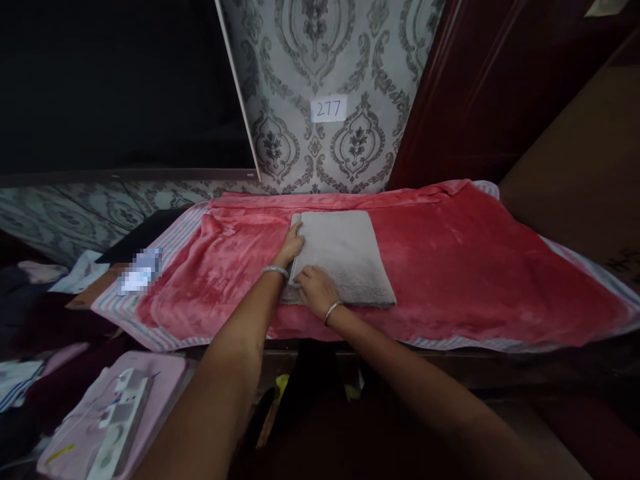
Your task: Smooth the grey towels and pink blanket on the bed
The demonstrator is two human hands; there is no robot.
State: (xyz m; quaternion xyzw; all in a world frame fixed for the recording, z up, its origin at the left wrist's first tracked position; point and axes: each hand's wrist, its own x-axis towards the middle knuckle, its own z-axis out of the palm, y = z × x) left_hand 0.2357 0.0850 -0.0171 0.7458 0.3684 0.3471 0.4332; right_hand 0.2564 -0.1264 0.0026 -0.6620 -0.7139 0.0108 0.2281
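A folded grey cloth [345, 247] lies on a surface draped with a red blanket [475, 267], left of the middle and nearer the front edge than the far left and far right corners; the left hand [291, 245] rests along the cloth's left edge, fingers pointing toward the surface's far edge; the right hand [317, 290] is on the cloth's near left part, fingers curled; whether either hand pinches the fabric or only presses it, I cannot tell.

The cloth looks soft, limp and fairly light, with a napped face that should grip rather than slide, and nothing about it seems fragile; its layers could shift apart, so the folded edge, taken through all layers near two corners, seems the surest hold.

A paper label [329, 108] on the patterned wall, beyond the surface's far edge, reads "277" by hand; the dark screen [125, 80] shows no legible brand; the pixelated item [141, 270] by the surface's left edge cannot be read.
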